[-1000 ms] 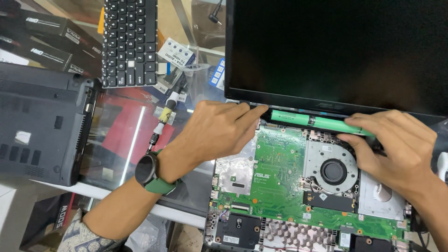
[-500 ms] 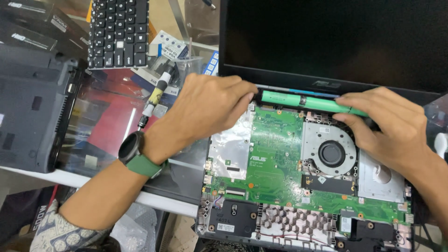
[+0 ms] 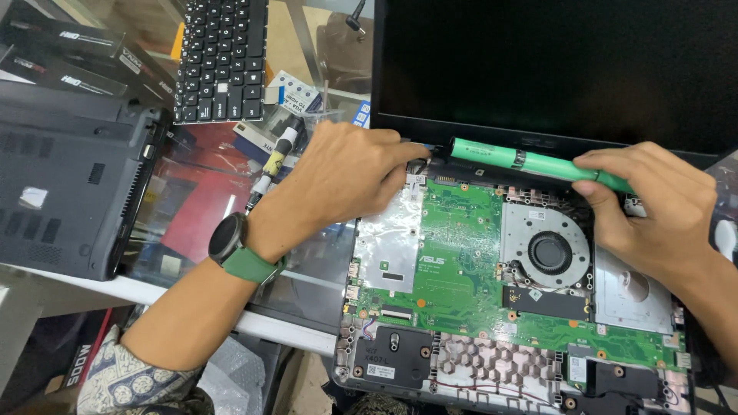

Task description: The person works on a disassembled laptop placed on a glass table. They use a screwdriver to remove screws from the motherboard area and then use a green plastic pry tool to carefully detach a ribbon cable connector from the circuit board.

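Both hands still grip green battery pack (image 3: 530, 161).

The left hand (image 3: 350, 177) covers the upper-left corner of the green circuit board (image 3: 461, 253), and its fingertips at the hinge are too tightly bunched to tell what they pinch. The right hand (image 3: 653, 207) hides the right end of the green battery pack (image 3: 523, 161) and part of the silver plate (image 3: 638, 296) beneath its palm. The dark screen (image 3: 553, 69) runs off the picture at 12 and 3 o'clock. The open laptop base (image 3: 400, 361) is cut off at 6 o'clock. The closed black laptop (image 3: 69, 192) is cropped at 9 o'clock. The loose keyboard (image 3: 223, 58) is cut at 12 o'clock.
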